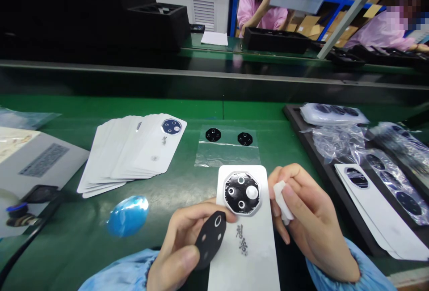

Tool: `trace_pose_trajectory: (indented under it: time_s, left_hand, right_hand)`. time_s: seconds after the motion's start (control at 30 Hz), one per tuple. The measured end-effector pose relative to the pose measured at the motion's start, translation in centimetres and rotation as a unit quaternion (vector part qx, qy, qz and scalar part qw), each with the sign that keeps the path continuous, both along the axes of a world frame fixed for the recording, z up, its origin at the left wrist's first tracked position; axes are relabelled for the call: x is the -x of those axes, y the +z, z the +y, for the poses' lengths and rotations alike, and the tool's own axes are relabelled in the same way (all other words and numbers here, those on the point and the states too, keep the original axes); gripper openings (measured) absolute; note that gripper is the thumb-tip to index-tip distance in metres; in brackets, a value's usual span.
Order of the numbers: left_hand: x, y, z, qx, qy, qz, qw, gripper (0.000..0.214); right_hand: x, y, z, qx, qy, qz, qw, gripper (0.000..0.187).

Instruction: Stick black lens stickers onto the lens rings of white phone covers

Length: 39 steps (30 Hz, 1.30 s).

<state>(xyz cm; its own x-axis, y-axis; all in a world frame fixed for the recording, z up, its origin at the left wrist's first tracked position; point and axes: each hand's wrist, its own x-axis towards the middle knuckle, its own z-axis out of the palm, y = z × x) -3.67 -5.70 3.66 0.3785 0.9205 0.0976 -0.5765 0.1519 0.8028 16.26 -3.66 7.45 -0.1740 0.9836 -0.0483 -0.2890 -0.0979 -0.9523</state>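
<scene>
clearly, brush-style characters (241, 240) mark the white phone panel (258, 266).

The card (246, 259) is coloured white with black calligraphy, the octagonal lens plate (233, 190) black with a silver rim, the pad (210, 239) black, and the wipe (280, 199) white.

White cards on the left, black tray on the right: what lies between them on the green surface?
The head view shows a clear plastic bag with two small black octagonal pieces, and a white card nearer the person.
</scene>
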Motion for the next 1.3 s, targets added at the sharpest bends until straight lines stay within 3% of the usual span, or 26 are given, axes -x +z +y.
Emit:
trace_pose_trajectory:
  time_s: [0.13,0.3,0.77,0.9,0.97,1.07,1.2,1.3]
  left_hand:
    - [0.2,0.2,-0.3,0.099,0.013,-0.027,0.995,0.036]
    - [-0.2,0.9,-0.1,0.152,0.007,-0.048,0.987,0.035]
    - [-0.5,1.4,0.3,0.168,-0.002,-0.047,0.985,0.037]
    - [-0.5,1.3,0.3,0.17,0.006,-0.032,0.985,0.038]
    - [-0.5,1.2,0.1,0.173,0.015,-0.019,0.985,0.039]
    - [-0.6,1.0,-0.2,0.173,0.036,0.001,0.984,0.037]
    - [-0.7,0.8,-0.5,0.166,0.041,0.003,0.985,0.034]
    - [-0.7,0.7,-0.6,0.15,0.06,0.022,0.987,0.034]
  right_hand:
    - [-0.4,-0.3,0.0,-0.011,0.032,0.004,0.999,0.01]
    - [-0.4,-0.4,0.0,-0.021,0.033,0.02,0.999,0.009]
    - [-0.3,-0.2,-0.1,-0.011,0.016,0.011,1.0,0.009]
    - [0.2,0.0,-0.3,-0.005,-0.025,-0.011,1.0,0.01]
    - [0.3,0.1,-0.5,-0.038,-0.061,-0.058,0.996,0.008]
    - [0.4,0.6,-0.9,-0.166,-0.079,-0.17,0.968,0.009]
    - [1.4,1.7,-1.8,-0.307,-0.04,-0.317,0.896,0.021]
    - [2.8,2.1,-2.9,-0.359,-0.118,-0.414,0.828,0.019]
